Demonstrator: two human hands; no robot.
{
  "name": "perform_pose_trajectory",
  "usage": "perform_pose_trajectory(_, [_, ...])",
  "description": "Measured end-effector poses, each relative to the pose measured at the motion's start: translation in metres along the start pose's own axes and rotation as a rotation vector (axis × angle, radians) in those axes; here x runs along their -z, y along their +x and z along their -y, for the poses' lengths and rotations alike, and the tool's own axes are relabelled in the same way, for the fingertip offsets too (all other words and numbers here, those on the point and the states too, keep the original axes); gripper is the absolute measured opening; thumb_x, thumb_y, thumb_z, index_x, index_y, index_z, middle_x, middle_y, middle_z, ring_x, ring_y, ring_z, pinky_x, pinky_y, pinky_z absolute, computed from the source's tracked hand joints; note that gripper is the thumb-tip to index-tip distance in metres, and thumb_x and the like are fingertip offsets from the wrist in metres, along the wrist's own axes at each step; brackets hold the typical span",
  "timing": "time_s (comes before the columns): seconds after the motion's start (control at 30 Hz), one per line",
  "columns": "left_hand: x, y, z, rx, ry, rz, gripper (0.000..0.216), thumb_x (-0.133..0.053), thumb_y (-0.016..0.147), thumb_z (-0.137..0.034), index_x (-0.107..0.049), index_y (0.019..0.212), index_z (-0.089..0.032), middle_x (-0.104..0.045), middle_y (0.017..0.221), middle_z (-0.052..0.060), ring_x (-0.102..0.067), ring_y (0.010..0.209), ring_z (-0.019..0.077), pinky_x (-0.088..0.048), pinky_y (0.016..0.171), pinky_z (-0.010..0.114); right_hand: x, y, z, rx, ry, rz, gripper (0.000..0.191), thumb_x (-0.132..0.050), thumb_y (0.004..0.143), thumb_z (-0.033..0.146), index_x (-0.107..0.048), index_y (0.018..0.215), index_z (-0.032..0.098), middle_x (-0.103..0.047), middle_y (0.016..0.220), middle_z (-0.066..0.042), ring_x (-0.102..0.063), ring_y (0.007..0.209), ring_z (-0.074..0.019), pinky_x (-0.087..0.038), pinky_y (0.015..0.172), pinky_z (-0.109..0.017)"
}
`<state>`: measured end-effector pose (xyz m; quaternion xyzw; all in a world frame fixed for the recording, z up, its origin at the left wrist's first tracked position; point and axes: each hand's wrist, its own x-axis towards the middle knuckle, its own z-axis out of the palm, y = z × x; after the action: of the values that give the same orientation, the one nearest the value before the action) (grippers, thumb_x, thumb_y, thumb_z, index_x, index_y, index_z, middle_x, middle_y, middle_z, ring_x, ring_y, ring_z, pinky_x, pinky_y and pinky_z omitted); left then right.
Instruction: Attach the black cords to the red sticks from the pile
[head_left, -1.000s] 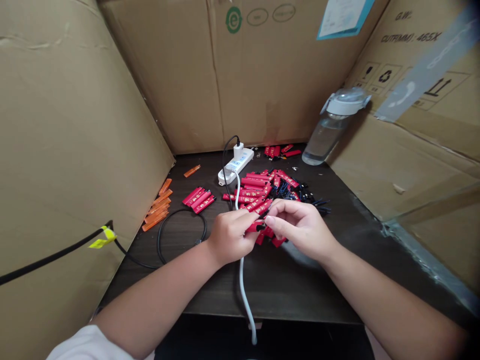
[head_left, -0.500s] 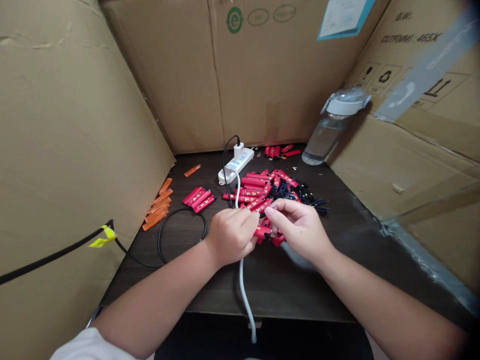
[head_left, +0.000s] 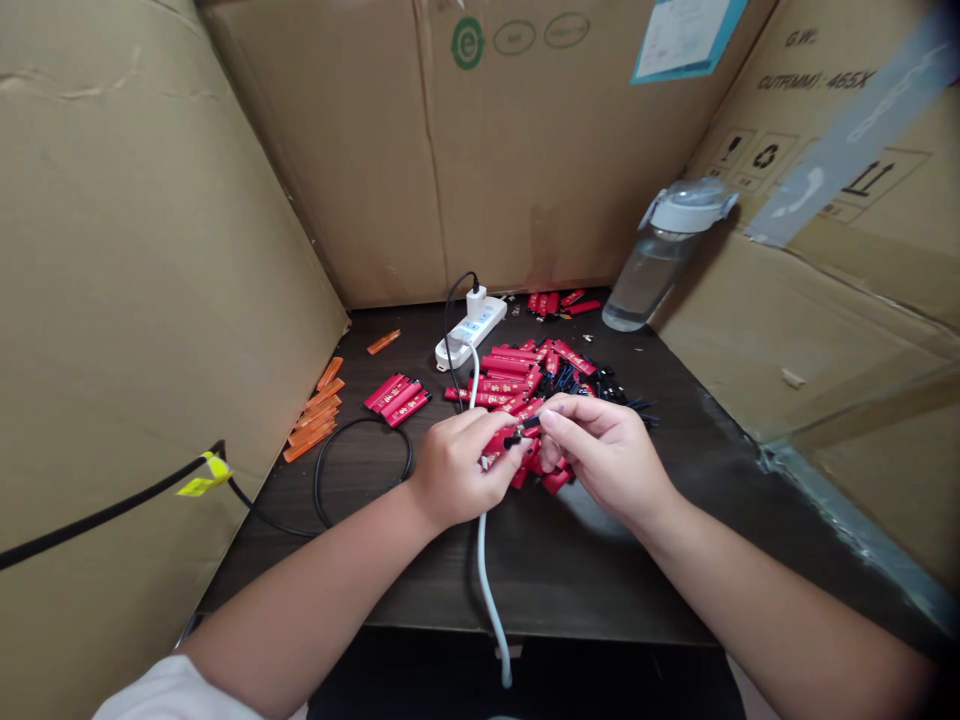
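Note:
My left hand (head_left: 465,465) is closed around a red lighter, whose body is mostly hidden by the fingers. Its black and metal top (head_left: 515,438) pokes out between thumb and forefinger, pointing right. Thumb and forefinger of my right hand (head_left: 600,445) pinch a small black igniter piece (head_left: 532,422) just above and right of that top; whether the two touch I cannot tell. Under and behind both hands lies a heap of red lighters (head_left: 510,362) with gold print. Black igniter pieces with blue wires (head_left: 574,382) lie at the heap's right side.
Several red lighters (head_left: 397,398) lie in a row at left, near orange strips (head_left: 313,420). A white power strip (head_left: 472,330) stands behind, its pale cable (head_left: 487,580) crossing the table. A water bottle (head_left: 660,260) stands at back right. Cardboard walls (head_left: 525,150) enclose the table.
My left hand has turned the lighter, so its top now shows between thumb and forefinger. The black piece in my right fingers has come into view.

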<state>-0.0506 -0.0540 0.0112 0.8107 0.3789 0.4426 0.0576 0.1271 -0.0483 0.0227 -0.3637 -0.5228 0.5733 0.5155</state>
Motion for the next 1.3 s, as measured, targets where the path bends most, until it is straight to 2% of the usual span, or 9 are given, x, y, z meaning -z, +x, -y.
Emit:
perform_pose_trajectory(0.1, [-0.004, 0.0, 0.001, 0.233, -0.193, 0.04, 0.027, -0.047, 0.092, -0.034, -0.063, 0.101, -0.014, -0.069, 0.091, 0.008, -0.064, 0.083, 0.0171, -0.049, 0.078, 0.028, 0.003, 0.002, 0.001, 0.033, -0.05, -0.046, 0.02, -0.072, 0.079, 0.033, -0.065, 0.078, 0.014, -0.059, 0.053, 0.001, -0.055, 0.045, -0.0094, -0.045, 0.046, -0.021])
perform_pose_trajectory(0.17, [-0.006, 0.001, 0.001, 0.342, -0.276, 0.08, 0.034, -0.036, 0.097, -0.035, -0.063, 0.098, -0.015, -0.068, 0.086, 0.006, -0.063, 0.081, 0.0165, -0.048, 0.077, 0.028, 0.005, 0.002, 0.001, 0.035, -0.054, -0.07, 0.02, -0.073, 0.077, 0.033, -0.065, 0.079, 0.015, -0.059, 0.052, 0.002, -0.055, 0.045, -0.01, -0.044, 0.044, -0.021])
perform_pose_trajectory(0.23, [-0.009, 0.001, 0.002, 0.392, -0.328, 0.106, 0.035, -0.034, 0.098, -0.036, -0.062, 0.095, -0.015, -0.066, 0.082, 0.005, -0.061, 0.078, 0.0159, -0.047, 0.075, 0.027, 0.005, 0.003, 0.002, 0.036, -0.051, -0.081, 0.021, -0.075, 0.075, 0.033, -0.065, 0.077, 0.015, -0.059, 0.053, 0.002, -0.055, 0.044, -0.0101, -0.044, 0.044, -0.021])
perform_pose_trajectory(0.47, [-0.011, 0.001, 0.003, 0.367, -0.39, 0.143, 0.025, -0.041, 0.096, -0.032, -0.059, 0.101, -0.016, -0.064, 0.093, 0.005, -0.059, 0.088, 0.0168, -0.045, 0.082, 0.028, -0.001, 0.001, 0.009, 0.055, -0.154, -0.098, 0.022, -0.075, 0.074, 0.034, -0.064, 0.073, 0.014, -0.058, 0.054, 0.002, -0.054, 0.044, -0.0091, -0.045, 0.045, -0.021])
perform_pose_trajectory(0.67, [-0.011, -0.001, 0.004, 0.275, -0.314, 0.088, 0.018, -0.045, 0.094, -0.026, -0.058, 0.098, -0.016, -0.061, 0.091, 0.005, -0.057, 0.086, 0.0156, -0.044, 0.08, 0.028, 0.0, 0.001, 0.009, 0.1, -0.182, -0.104, 0.021, -0.076, 0.072, 0.032, -0.064, 0.072, 0.015, -0.06, 0.063, 0.001, -0.054, 0.045, -0.0083, -0.045, 0.045, -0.021])
perform_pose_trajectory(0.97, [-0.014, -0.001, 0.008, 0.149, -0.293, 0.033, 0.014, -0.051, 0.091, -0.022, -0.058, 0.101, -0.016, -0.059, 0.093, 0.005, -0.057, 0.087, 0.015, -0.046, 0.081, 0.028, 0.0, 0.001, 0.008, 0.137, -0.278, -0.027, 0.017, -0.072, 0.076, 0.029, -0.068, 0.074, 0.013, -0.062, 0.073, -0.002, -0.054, 0.046, -0.0077, -0.046, 0.043, -0.021])
perform_pose_trajectory(1.2, [-0.016, -0.001, 0.005, 0.211, -0.409, 0.022, 0.015, -0.054, 0.09, -0.022, -0.061, 0.101, -0.016, -0.06, 0.094, 0.005, -0.058, 0.088, 0.0143, -0.047, 0.081, 0.027, -0.003, -0.001, 0.01, 0.201, -0.318, -0.005, 0.014, -0.067, 0.08, 0.028, -0.069, 0.079, 0.014, -0.06, 0.079, -0.004, -0.056, 0.05, -0.0086, -0.047, 0.045, -0.023])
perform_pose_trajectory(1.3, [-0.017, 0.0, 0.004, 0.249, -0.503, 0.01, 0.015, -0.056, 0.089, -0.023, -0.063, 0.1, -0.017, -0.061, 0.094, 0.005, -0.058, 0.088, 0.0142, -0.047, 0.081, 0.027, -0.002, 0.0, 0.009, 0.111, -0.23, 0.022, 0.015, -0.071, 0.077, 0.029, -0.069, 0.076, 0.014, -0.061, 0.073, -0.003, -0.056, 0.049, -0.0092, -0.047, 0.046, -0.023])
